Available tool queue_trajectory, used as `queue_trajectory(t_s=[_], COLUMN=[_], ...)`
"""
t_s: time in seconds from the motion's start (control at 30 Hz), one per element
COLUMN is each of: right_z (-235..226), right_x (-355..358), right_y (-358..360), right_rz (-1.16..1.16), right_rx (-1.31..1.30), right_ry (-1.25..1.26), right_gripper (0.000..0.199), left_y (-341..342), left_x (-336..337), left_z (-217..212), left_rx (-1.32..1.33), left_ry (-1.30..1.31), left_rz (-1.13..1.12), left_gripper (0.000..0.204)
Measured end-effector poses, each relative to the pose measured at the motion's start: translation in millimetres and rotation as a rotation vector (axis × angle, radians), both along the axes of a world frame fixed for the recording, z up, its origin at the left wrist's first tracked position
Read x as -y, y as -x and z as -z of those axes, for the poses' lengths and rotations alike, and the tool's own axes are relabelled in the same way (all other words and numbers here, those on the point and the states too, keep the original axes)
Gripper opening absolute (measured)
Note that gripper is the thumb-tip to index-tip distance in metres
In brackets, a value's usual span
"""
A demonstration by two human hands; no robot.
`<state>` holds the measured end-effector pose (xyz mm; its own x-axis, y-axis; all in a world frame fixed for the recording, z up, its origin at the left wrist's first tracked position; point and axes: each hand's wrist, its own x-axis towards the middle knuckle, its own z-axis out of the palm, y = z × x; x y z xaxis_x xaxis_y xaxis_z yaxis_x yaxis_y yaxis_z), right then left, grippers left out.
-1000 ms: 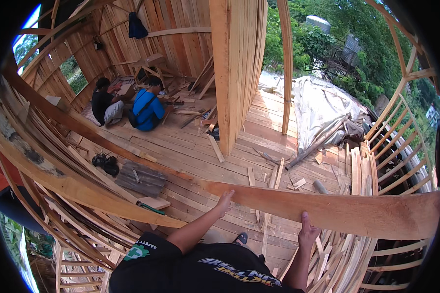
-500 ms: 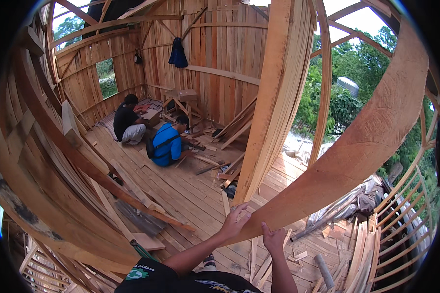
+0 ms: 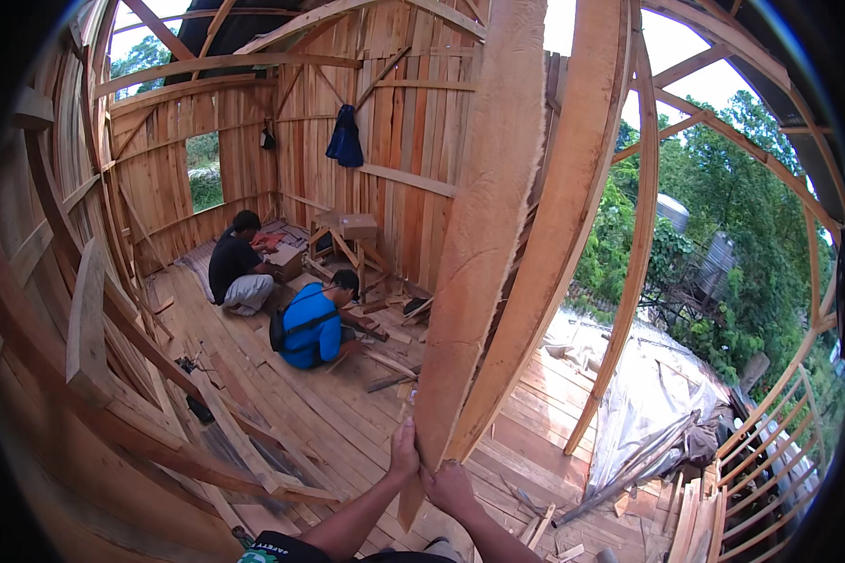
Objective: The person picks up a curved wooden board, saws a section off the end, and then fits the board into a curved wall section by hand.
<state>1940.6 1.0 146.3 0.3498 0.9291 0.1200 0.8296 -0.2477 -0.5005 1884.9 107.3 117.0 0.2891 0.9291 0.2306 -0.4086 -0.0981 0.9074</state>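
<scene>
A long, wide wooden plank (image 3: 469,235) with a rough right edge rises nearly upright in front of me, its narrow lower end near my waist. My left hand (image 3: 405,452) is closed on the left edge near that end. On the right edge, slightly lower, my right hand (image 3: 449,488) also grips the plank; some of its fingers are hidden. Just behind and to the right stands a tall upright stack of boards (image 3: 559,206), partly covered by the plank. I cannot tell whether the two touch.
Two people, one in a blue shirt (image 3: 312,327) and one in a dark shirt (image 3: 233,265), crouch at work on the board floor (image 3: 282,403). Timber framing (image 3: 122,375) lines my left. A curved post (image 3: 634,244), a pale sheet (image 3: 638,413) and a slatted railing (image 3: 770,460) are at right.
The plank has swung from a slant toward the upper right to nearly upright, in front of the board stack. My left hand has gone from spread fingers to a grip on its edge.
</scene>
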Motion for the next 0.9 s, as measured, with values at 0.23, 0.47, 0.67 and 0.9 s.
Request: queue_trajectory(t_s=[0.23,0.47,0.67,0.9], right_z=[-6,17,6,19], right_x=[-59,-68,-84,-117], right_y=[-43,-194,-292,-338], right_rz=[-0.334,-0.054,0.249,0.281], right_rx=[-0.275,-0.303,-0.547,-0.575], right_ry=[-0.08,-0.579,-0.974,-1.02], right_gripper=[0.054,0.047,0.013,0.024], left_y=[10,-9,-18,-8], left_x=[-92,-190,-249,-258], left_z=[18,33,64,65], left_rx=[0.22,0.344,0.355,0.381], left_ry=[0.252,0.365,0.211,0.035], left_rz=[-0.061,-0.11,-0.119,0.205], left_gripper=[0.035,0.031,0.031,0.063])
